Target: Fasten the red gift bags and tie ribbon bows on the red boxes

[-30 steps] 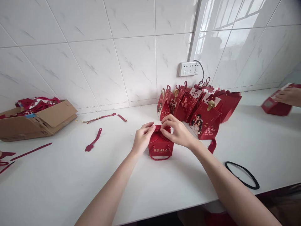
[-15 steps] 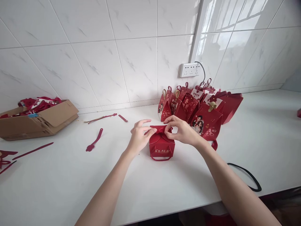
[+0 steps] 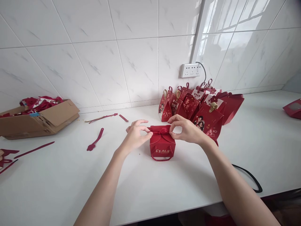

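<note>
A small red gift box (image 3: 162,149) with gold lettering and a twisted cord handle stands on the white table in front of me. Across its top lies a red ribbon (image 3: 162,131), gathered at the middle in what looks like a knot or bow. My left hand (image 3: 137,135) pinches the ribbon's left part between thumb and index finger, the other fingers spread. At the box's right upper corner, my right hand (image 3: 184,130) pinches the ribbon's right part, thumb and index finger forming a ring.
Several red gift boxes (image 3: 207,121) crowd the table behind and right. An open cardboard box (image 3: 44,121) of red pieces sits at the left. Loose red straps (image 3: 95,139) lie between. A black loop (image 3: 251,175) rests near the front right edge; a power socket (image 3: 190,70) is on the wall.
Both hands have moved apart, the left one outward to the left and the right one slightly right, drawing the ribbon wider. The gift box has stayed nearly in place.
</note>
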Demonstrator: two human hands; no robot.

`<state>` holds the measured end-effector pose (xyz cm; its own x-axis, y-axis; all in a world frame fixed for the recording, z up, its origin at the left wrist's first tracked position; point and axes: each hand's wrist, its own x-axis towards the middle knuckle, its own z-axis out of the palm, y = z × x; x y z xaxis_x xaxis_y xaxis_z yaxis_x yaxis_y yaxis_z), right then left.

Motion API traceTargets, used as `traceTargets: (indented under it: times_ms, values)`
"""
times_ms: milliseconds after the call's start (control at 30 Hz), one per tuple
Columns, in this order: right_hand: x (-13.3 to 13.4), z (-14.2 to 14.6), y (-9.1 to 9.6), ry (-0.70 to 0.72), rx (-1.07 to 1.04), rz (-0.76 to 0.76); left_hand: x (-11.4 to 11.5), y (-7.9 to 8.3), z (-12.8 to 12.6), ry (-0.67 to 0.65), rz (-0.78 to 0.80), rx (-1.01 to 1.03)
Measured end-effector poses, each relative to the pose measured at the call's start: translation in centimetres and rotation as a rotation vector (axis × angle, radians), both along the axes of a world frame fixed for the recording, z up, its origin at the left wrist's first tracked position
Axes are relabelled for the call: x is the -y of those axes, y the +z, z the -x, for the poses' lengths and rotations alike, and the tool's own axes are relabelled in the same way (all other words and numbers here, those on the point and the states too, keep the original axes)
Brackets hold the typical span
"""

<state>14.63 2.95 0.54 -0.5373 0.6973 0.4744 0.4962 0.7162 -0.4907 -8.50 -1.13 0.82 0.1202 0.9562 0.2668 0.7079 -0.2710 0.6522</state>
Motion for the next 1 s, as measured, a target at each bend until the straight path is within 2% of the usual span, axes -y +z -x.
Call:
traceTargets:
  times_ms: [233,367,500,1000]
  values:
    - [0.0,0.3,0.2,-0.036,0.014,0.06,0.1,-0.6,-1.1,-0.019,-0.017,0.034]
    - [0.0,0.5,-0.1,-0.018,0.013,0.041,0.0,-0.9,-1.3,-0.014,-0.048,0.04]
    - [0.1,0.6,-0.2,-0.003,-0.002,0.016,0.0,-0.8,-1.3,-0.024,-0.041,0.069]
    - [0.3,0.9,0.1,-0.019,-0.035,0.1,0.0,-0.9,-1.9,-0.023,0.006,0.163]
